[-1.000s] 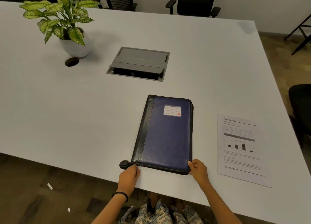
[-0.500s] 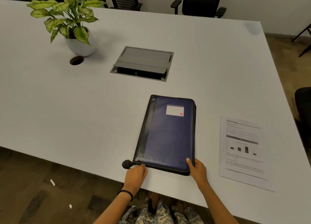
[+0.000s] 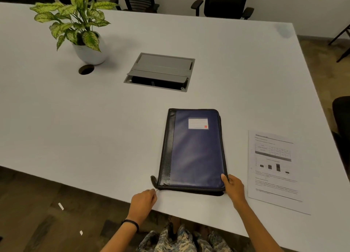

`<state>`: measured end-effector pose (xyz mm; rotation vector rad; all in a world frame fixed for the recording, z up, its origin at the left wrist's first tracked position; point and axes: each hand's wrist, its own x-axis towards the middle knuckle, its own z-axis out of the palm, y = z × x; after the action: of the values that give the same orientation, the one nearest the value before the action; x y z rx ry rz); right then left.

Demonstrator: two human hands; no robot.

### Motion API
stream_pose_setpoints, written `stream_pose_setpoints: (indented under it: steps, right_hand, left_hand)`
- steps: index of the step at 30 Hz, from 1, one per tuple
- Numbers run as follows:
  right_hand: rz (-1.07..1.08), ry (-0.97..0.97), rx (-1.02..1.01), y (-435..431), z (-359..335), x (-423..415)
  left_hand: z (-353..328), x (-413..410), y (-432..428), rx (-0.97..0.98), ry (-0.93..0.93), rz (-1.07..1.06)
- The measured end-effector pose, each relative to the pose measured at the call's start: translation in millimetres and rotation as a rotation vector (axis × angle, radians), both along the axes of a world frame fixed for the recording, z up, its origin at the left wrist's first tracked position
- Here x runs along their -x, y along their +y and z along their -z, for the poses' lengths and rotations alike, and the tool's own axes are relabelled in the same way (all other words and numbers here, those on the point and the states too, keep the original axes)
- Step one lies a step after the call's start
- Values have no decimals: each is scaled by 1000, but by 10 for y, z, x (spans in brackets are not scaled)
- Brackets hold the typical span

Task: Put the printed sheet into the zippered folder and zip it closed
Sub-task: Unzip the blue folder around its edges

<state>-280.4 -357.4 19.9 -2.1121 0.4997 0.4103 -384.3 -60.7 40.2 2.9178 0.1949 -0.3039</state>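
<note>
Drawing slightly off the zippered folder (image 3: 195, 153), our left hand (image 3: 144, 200) pinched the zipper pull (image 3: 157, 190); our right hand (image 3: 233, 185) gripped the folder's near corner. We judged opening barely begun: the printed sheet (image 3: 274, 168) lay beside it, uninserted.

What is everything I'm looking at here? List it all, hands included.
table: one, white, fills most of the view.
zippered folder: one, blue with a black spine, cover shut, near the front edge.
zipper pull: one, metallic, at the folder's near left corner.
printed sheet: one, white with black print, flat to the right of the folder, not touching it.
potted plant: one, green-and-cream leaves, white pot, far left.
cable hatch: one, grey, set into the table beyond the folder.
cable hole: one, dark, beside the pot.
office chairs: two, black, far side.
left hand: one, pinches the zipper pull.
right hand: one, holds the folder's near right corner.
</note>
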Motion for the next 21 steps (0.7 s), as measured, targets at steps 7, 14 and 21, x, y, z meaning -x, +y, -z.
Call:
stream_pose_setpoints:
  steps: [7, 14, 21]
  right_hand:
    - [31, -23, -30, 71, 20, 55]
    - [71, -307, -111, 128, -315, 48]
    - [-154, -612, -105, 400, -832, -78]
  left_hand:
    - [112, 55, 41, -60, 43, -20]
    - [193, -17, 198, 83, 69, -63]
    - [-279, -645, 219, 634, -50, -296]
